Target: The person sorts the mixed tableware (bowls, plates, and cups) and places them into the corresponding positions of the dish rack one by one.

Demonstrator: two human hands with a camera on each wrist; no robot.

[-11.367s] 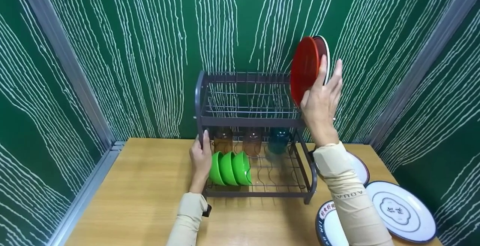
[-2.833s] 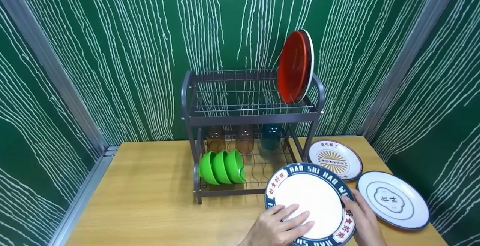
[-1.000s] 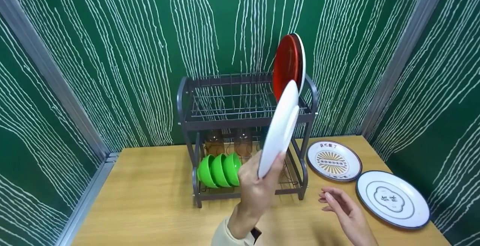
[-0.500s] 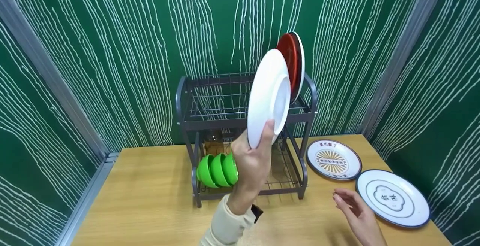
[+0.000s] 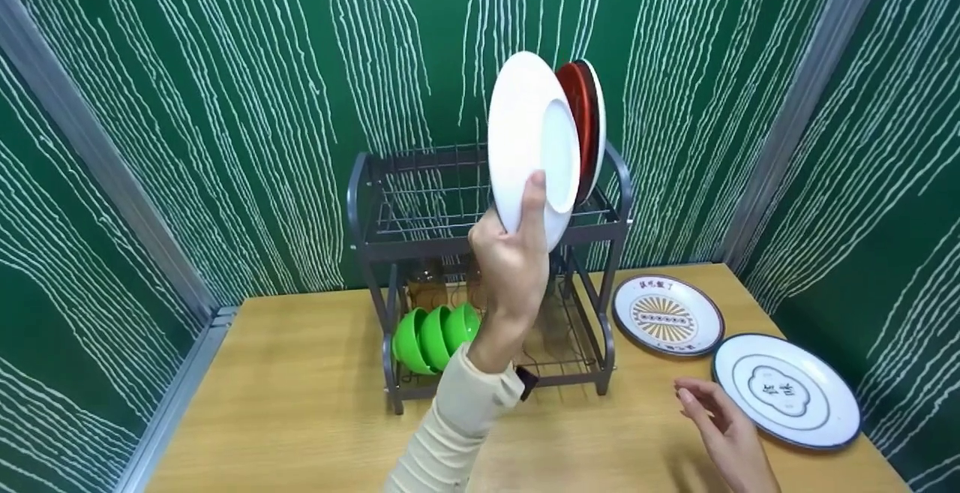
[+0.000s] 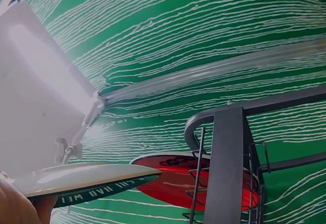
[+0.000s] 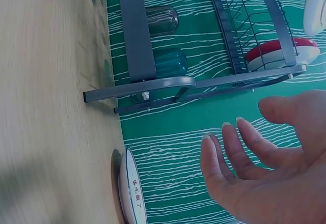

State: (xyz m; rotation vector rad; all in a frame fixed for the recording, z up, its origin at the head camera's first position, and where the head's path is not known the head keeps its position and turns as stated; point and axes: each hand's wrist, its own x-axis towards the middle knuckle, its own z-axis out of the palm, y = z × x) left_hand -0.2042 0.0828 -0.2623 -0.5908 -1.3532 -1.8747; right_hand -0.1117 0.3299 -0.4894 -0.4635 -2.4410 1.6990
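Note:
In the head view my left hand (image 5: 514, 260) grips a white plate (image 5: 521, 133) near its lower edge, thumb on the underside. The plate stands nearly upright over the upper tier of a dark two-tier dish rack (image 5: 487, 245). Its dark lettered rim shows in the left wrist view, where the plate (image 6: 76, 175) is close to a red plate (image 6: 173, 183). That red plate (image 5: 576, 110) leans with a white-edged one (image 5: 598, 133) at the rack's right end. Low at the right, my right hand (image 5: 727, 433) hovers with loosely bent fingers, holding nothing, beside a blue-rimmed plate (image 5: 787, 388).
Green bowls (image 5: 412, 343) sit on the rack's lower tier at the left, with tinted glasses (image 5: 427, 287) behind. A sunburst-patterned plate (image 5: 667, 317) lies on the wooden table (image 5: 300, 388) right of the rack. Green patterned walls (image 5: 247, 140) enclose the table's back and sides.
Both hands held the lettered plate earlier; the right let go. The left turned it upright and raised it over the upper tier, just left of the red plate. The right drifted slightly right.

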